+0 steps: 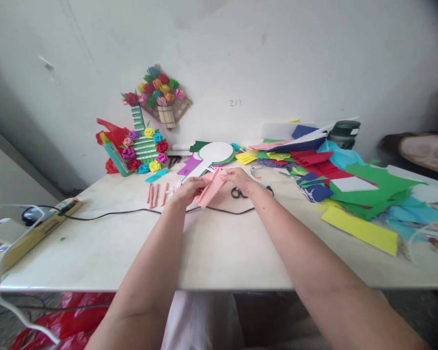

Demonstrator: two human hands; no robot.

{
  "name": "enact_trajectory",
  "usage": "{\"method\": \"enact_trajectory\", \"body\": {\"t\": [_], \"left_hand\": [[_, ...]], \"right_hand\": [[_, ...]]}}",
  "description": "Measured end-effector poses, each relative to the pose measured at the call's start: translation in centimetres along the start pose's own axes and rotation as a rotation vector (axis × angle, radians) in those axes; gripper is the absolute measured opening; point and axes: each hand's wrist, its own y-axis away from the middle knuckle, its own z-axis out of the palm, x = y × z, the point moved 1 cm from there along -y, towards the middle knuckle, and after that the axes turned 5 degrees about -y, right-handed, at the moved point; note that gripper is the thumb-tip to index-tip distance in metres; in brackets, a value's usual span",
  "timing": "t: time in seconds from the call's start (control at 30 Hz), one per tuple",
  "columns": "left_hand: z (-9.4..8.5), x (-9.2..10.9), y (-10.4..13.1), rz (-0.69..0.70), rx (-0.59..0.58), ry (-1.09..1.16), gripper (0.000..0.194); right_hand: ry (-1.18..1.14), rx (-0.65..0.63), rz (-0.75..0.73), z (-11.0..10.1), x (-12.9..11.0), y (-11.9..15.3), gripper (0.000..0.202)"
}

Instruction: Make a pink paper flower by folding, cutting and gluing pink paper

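A folded piece of pink paper [212, 188] is held up above the table between both hands. My left hand [190, 190] pinches its left edge, and my right hand [238, 180] grips its upper right edge. On the table to the left of my left hand lie several thin pink paper rolls [154, 195]. Black-handled scissors [237, 193] rest beneath my right wrist, partly hidden. Behind the hands is a white round-headed cutout [216, 152] with a green edge.
Coloured paper sheets [379, 187] pile up on the right. A glue bottle [116, 156] and a paper-flower guitar shape [148, 148] stand at the back left. A black cable [109, 213] crosses the table from a power strip [47, 228].
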Motion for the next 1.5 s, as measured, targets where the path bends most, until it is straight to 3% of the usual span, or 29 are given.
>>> {"method": "enact_trajectory", "body": {"t": [0.37, 0.77, 1.0, 1.17, 1.5], "left_hand": [[0.0, 0.2, 0.2, -0.002, 0.001, -0.086, 0.021], [0.4, 0.5, 0.5, -0.007, -0.011, -0.13, 0.023], [0.3, 0.4, 0.2, 0.031, 0.002, -0.162, 0.023], [0.4, 0.3, 0.2, 0.038, 0.016, -0.203, 0.023], [0.1, 0.2, 0.0, 0.03, -0.016, -0.264, 0.028]], "right_hand": [[0.003, -0.031, -0.14, 0.4, 0.3, -0.1, 0.025], [-0.094, -0.055, -0.075, 0.6, 0.1, 0.2, 0.021], [-0.133, 0.101, 0.036, 0.9, 0.4, -0.1, 0.026], [-0.23, 0.058, 0.104, 1.2, 0.6, -0.2, 0.03], [-0.249, 0.044, 0.125, 1.4, 0.1, 0.2, 0.012]]}}
